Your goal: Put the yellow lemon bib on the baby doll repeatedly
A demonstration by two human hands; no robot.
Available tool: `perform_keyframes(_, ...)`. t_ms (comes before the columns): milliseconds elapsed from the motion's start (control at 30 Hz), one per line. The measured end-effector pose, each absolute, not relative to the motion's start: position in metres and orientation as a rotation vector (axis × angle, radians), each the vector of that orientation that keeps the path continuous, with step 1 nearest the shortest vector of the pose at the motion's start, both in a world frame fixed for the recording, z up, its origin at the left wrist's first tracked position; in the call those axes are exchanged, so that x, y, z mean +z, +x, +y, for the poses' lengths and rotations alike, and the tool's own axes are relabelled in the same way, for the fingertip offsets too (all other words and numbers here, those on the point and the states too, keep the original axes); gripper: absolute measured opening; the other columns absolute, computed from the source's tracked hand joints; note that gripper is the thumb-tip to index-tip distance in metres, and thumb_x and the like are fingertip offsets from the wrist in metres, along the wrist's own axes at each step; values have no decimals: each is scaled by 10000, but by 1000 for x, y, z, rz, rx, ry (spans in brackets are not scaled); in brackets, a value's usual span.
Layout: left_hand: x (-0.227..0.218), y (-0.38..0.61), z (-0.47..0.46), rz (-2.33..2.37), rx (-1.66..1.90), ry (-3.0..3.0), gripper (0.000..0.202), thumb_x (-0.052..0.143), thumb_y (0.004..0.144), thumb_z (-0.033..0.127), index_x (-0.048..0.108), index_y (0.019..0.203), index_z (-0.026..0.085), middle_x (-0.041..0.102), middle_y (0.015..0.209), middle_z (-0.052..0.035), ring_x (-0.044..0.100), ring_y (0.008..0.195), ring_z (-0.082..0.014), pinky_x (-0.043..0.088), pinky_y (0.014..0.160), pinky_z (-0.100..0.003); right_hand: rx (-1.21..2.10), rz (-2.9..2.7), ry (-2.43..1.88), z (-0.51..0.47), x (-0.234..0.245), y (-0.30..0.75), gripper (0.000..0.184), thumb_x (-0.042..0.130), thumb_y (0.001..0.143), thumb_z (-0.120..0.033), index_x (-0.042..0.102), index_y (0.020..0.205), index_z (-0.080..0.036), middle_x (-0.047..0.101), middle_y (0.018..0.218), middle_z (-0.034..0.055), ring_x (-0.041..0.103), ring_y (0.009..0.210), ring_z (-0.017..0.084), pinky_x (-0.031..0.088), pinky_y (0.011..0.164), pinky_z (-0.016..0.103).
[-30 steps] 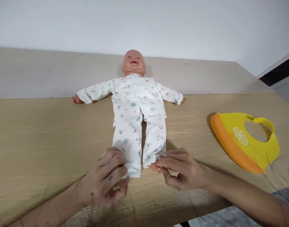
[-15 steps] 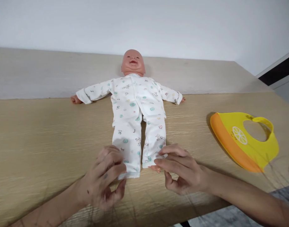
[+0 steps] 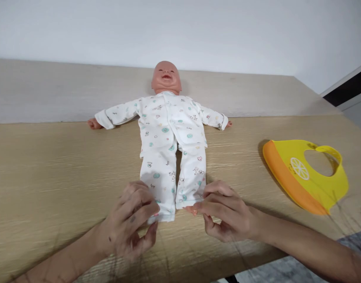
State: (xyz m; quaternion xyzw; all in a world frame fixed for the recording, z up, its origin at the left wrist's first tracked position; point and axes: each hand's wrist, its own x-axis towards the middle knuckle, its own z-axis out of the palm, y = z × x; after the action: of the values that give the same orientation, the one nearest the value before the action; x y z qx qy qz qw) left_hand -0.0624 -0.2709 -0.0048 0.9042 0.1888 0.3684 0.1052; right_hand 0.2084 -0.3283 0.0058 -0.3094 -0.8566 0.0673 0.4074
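A baby doll [image 3: 166, 76] lies on its back on the wooden table [image 3: 56, 165], arms spread, dressed in white printed pyjamas [image 3: 168, 137]. My left hand [image 3: 133, 224] pinches the hem of the trouser leg on the left, the fingers curled over the cloth. My right hand [image 3: 224, 212] pinches the hem of the other trouser leg, where a bit of the doll's foot [image 3: 192, 210] shows. Both hands are at the near end of the doll, close to the table's front edge.
A yellow and orange silicone bib [image 3: 307, 173] with a lemon print lies on the table at the right. A pale raised ledge [image 3: 50, 90] runs behind the doll against the white wall. The table's front edge is just below my hands.
Both hands stayed at the trouser hems. The right hem has slid a little up the leg, and my right fingers shifted slightly along it.
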Motion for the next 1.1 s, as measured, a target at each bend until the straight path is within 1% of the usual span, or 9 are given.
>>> perform_keyframes(167,-5,-62,-270,570,1073,2665,105,609,737,249,645,833,227,604,780,56,680,677,-136,542,702,-367,143,-2247,-788,-330,6,209,429,566,713,-37,595,1133,-122,625,783,31,576,895,147,554,863,313)
perform_keyframes(267,-6,-62,-269,571,1074,2672,101,603,742,261,653,824,228,609,784,55,680,683,-134,540,699,-365,124,-2258,-730,-331,4,209,446,535,715,-39,582,1154,-102,661,905,58,593,933,140,550,895,315)
perform_keyframes(333,-6,-61,-269,566,1095,2667,105,607,736,261,648,827,229,608,784,55,676,675,-133,537,688,-358,85,-2227,-707,-330,4,208,430,533,715,-49,583,1140,-94,659,927,73,600,901,134,554,843,310)
perform_keyframes(467,-6,-60,-269,603,1140,2649,116,605,738,262,618,845,219,586,779,47,660,656,-127,529,678,-361,36,-2128,-793,-321,8,214,281,576,763,-46,566,1035,-117,601,774,31,532,713,102,485,653,264)
perform_keyframes(567,-7,-61,-268,663,1164,2642,132,622,739,248,602,866,219,569,802,41,650,692,-127,522,691,-365,15,-2046,-1009,-299,5,234,175,571,822,-68,553,972,-155,578,741,2,519,681,98,439,623,244)
perform_keyframes(633,-8,-61,-267,697,1160,2624,148,619,751,242,587,893,219,552,810,35,636,724,-129,510,694,-362,0,-1862,-1265,-276,-4,257,151,575,830,-124,571,973,-172,585,764,4,551,707,109,459,642,247)
perform_keyframes(767,-9,-64,-261,777,1162,2512,108,551,804,213,561,908,238,520,816,26,582,725,-125,493,689,-348,119,-1323,-1651,-227,-27,307,279,582,766,-202,586,1041,-158,574,736,2,541,636,120,463,599,263)
perform_keyframes(967,-17,-73,-248,949,1131,2168,140,568,840,90,559,911,210,540,807,4,513,739,-145,412,651,-308,28,-1259,-1885,-193,-33,338,445,579,747,-232,519,1183,-164,591,804,36,568,744,179,500,769,386)
perform_keyframes(1100,-16,-72,-246,1004,1146,2045,90,564,861,113,559,854,202,500,760,20,450,691,-129,356,620,-296,-75,-1463,-1834,-193,-32,334,492,561,765,-224,464,1246,-185,616,923,78,578,962,239,471,935,485)
